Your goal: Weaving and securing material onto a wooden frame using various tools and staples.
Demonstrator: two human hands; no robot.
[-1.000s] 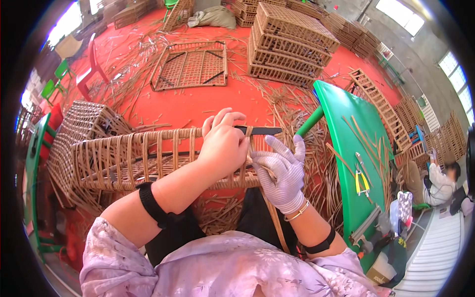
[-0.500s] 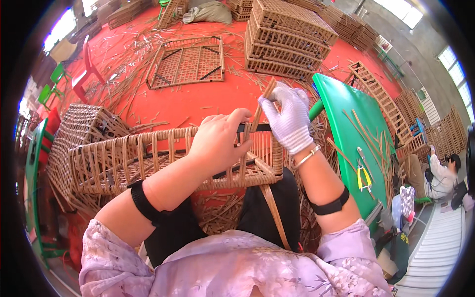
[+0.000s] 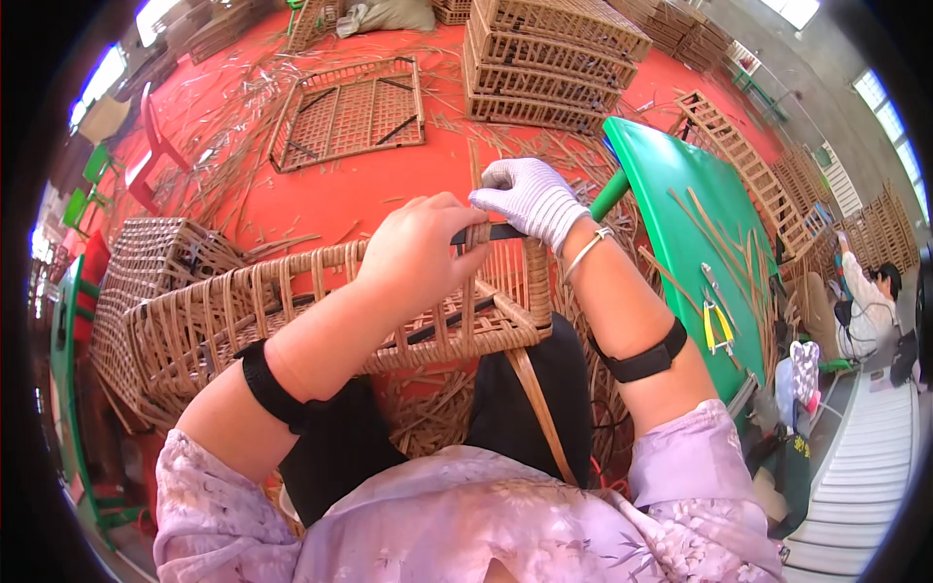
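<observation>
A brown wicker basket (image 3: 481, 344) with a black inner frame lies across my knees, its open slatted side toward me. My bare left hand (image 3: 420, 255) is closed on its upper rim, thumb and fingers pinching the wound part near the right corner. A flat rattan strip (image 3: 474, 165) stands up from this spot. Just to the right, my right hand (image 3: 533, 201), in a white striped glove, is closed with its fingertips at the strip, which they partly hide. A bare stretch of black rim bar (image 3: 505, 232) shows under the glove. Another loose strip (image 3: 544, 413) hangs from the lower corner over my right leg.
On my right stands a green table (image 3: 685, 209) with loose strips and yellow-handled cutters (image 3: 717, 328). A woven basket (image 3: 146, 291) sits at left. Ahead are a rectangular wicker frame (image 3: 350, 112), stacked baskets (image 3: 549, 73) and a red chair (image 3: 151, 155). A person (image 3: 870, 316) sits far right.
My right hand has come down and left toward the rim, closer to my left hand. The strip now stands more upright. The view has shifted slightly.
</observation>
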